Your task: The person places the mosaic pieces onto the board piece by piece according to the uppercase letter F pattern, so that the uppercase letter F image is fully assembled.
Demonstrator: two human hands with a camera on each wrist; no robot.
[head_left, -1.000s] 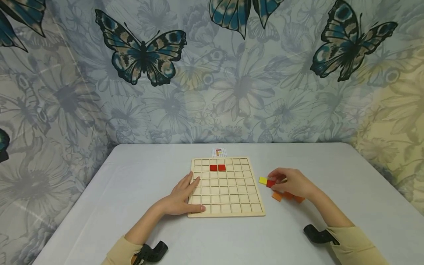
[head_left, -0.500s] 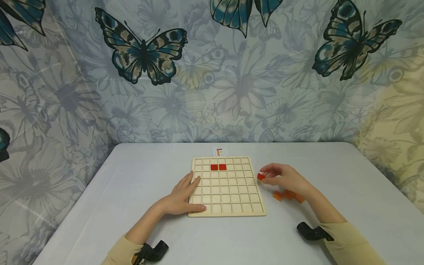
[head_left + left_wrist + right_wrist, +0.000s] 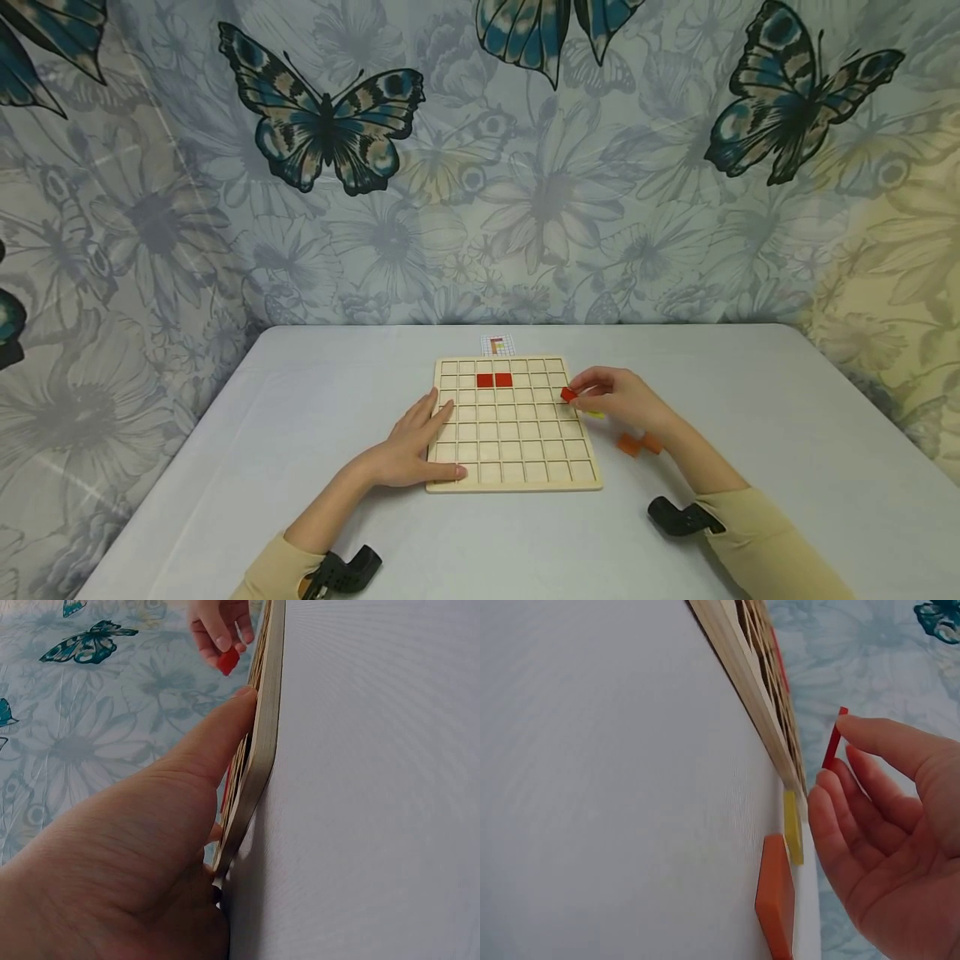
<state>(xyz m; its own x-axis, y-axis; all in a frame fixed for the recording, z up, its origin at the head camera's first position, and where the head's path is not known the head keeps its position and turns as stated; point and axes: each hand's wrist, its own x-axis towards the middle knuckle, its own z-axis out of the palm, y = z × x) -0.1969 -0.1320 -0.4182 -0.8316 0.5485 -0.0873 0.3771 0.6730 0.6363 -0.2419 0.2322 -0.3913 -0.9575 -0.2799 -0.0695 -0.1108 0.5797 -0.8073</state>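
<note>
A wooden grid board [image 3: 517, 433] lies on the table, with two red square tiles [image 3: 494, 380] side by side in one of its far rows. My left hand [image 3: 408, 450] rests on the board's left side, fingers straight and spread, the thumb over the near left corner. Between thumb and fingertips my right hand [image 3: 626, 398] pinches another red tile [image 3: 567, 394], raised over the board's right edge. In the right wrist view that red tile [image 3: 835, 739] is seen nearly edge-on. A yellow tile [image 3: 596, 414] lies beside the board, partly hidden under the right hand.
Orange tiles [image 3: 628, 445] lie on the table right of the board, partly hidden by the right forearm. Behind the board's far edge is a small card [image 3: 497, 344] with a coloured grid pattern. A butterfly-patterned cloth [image 3: 551, 200] hangs behind the table.
My right hand has picked up the red tile from beside the yellow one and carried it left, over the board's right edge. My left hand has stayed in place.
</note>
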